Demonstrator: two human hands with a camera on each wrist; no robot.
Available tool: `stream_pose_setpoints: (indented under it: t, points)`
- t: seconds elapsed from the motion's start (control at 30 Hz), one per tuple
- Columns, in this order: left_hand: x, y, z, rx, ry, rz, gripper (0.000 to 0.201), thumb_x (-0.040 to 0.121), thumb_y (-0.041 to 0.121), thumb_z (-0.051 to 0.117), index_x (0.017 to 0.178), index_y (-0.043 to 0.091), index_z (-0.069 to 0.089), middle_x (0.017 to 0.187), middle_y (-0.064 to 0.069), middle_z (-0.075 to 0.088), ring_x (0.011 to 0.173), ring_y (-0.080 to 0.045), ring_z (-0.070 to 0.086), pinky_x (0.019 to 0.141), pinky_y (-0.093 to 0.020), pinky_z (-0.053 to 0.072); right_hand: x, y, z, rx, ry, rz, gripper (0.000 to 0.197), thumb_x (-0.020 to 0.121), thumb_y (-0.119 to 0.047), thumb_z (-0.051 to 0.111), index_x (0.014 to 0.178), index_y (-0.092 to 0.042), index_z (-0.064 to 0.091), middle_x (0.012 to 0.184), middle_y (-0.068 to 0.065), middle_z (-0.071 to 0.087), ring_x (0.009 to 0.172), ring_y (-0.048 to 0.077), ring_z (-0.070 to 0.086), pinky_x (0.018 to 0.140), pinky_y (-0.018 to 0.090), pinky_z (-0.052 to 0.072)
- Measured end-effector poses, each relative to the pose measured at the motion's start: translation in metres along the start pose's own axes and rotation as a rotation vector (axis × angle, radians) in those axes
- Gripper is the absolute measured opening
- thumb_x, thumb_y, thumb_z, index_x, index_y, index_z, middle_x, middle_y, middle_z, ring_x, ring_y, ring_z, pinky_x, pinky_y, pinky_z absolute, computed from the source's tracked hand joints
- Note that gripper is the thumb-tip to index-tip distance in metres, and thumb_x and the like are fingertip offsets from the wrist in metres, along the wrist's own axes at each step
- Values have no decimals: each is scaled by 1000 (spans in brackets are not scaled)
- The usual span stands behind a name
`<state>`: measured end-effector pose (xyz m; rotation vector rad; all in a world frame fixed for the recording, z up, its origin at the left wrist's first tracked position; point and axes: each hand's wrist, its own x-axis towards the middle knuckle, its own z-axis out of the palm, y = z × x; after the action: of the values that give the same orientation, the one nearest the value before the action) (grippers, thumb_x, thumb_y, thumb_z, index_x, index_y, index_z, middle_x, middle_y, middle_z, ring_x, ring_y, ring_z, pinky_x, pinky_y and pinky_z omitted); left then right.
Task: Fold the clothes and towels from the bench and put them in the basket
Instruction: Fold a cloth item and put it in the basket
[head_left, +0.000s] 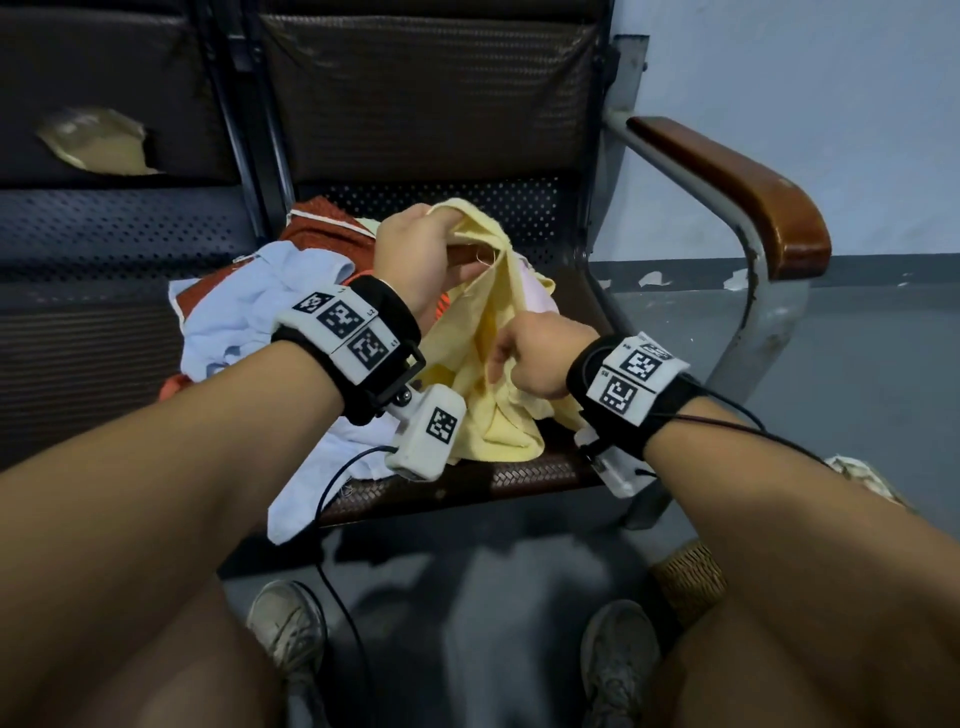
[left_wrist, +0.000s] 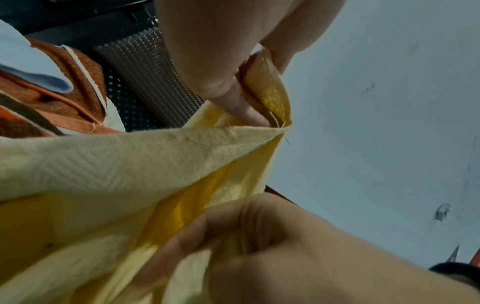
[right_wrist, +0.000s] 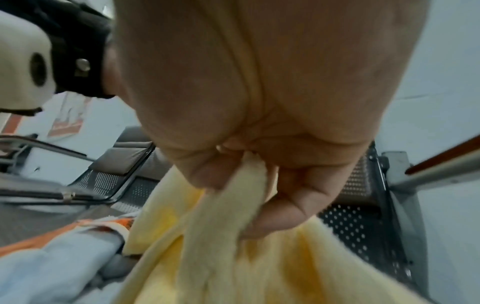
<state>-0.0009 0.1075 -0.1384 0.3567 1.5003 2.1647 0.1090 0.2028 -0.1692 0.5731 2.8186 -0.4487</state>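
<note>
two shoes (head_left: 291, 623) on the grey floor nearest the viewer, toes toward the counter (head_left: 519, 478). a woven basket (head_left: 688, 577) sits on the floor by the right shoe, mostly hidden by the right forearm; contents not visible.

right hand (head_left: 537, 358): grip curled, pinching a bunched fold of the yellow towel (head_left: 498, 410) between thumb and fingers (right_wrist: 283, 207). the towel hangs from this pinch and its lower part lies on the front of the counter seat.

left hand (head_left: 415, 254): higher and further back, grip pinched on an upper corner of the same towel, thumb (left_wrist: 233, 98) pressed against the cloth. the towel is stretched between the two hands, above the seat.

left of the towel, on the same seat: a pale blue garment (head_left: 244, 317), crumpled, one edge drooping over the front lip. an orange-brown towel (head_left: 322, 234) with a white border lies under and behind it. a strip of pink cloth (head_left: 535, 288) shows just behind the yellow towel.

beyond: perforated backrest, wooden armrest (head_left: 737, 192) at right, pale wall.
</note>
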Motion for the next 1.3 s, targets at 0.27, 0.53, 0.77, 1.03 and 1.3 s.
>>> stream_pose_setpoints:
  t: [0.27, 0.53, 0.77, 1.03, 1.3]
  points:
    - [-4, 6, -5, 43, -129, -77, 24, 95, 14, 51, 86, 3, 71, 81, -12, 74, 73, -23, 74, 69, -34, 61, 25, -7, 15, 372, 309, 100, 56, 90, -68, 43, 75, -18, 61, 80, 0, 65, 84, 23, 62, 70, 35, 46]
    - [17, 4, -34, 285, 132, 146, 33, 93, 2, 53, 65, 14, 40, 77, -12, 53, 74, -21, 61, 63, -31, 57, 32, 2, -14, 922, 681, 96, 31, 94, -21, 41, 63, -18, 39, 63, -2, 40, 62, 16, 40, 62, 31, 33]
    - [31, 23, -51, 327, 361, 220, 21, 82, 26, 51, 64, 19, 44, 75, -11, 50, 72, -33, 54, 66, -41, 50, 28, 27, -16, -85, 497, 43, 30, 85, -50, 58, 90, -23, 69, 75, -2, 61, 72, 24, 61, 64, 33, 49]
    - [35, 8, -84, 459, 329, 141, 31, 88, 12, 47, 101, 16, 75, 102, -13, 73, 92, -33, 71, 82, -47, 61, 20, 42, -13, -36, 473, 96, 30, 90, -42, 56, 85, -16, 71, 74, 5, 62, 74, 30, 62, 64, 34, 48]
    - [32, 8, -79, 420, 342, 42, 19, 96, 16, 37, 85, 17, 53, 82, -5, 59, 71, -21, 63, 60, -35, 60, 13, 44, -1, -204, 408, 215, 24, 93, -36, 54, 86, -13, 51, 83, 7, 53, 74, 30, 51, 67, 35, 43]
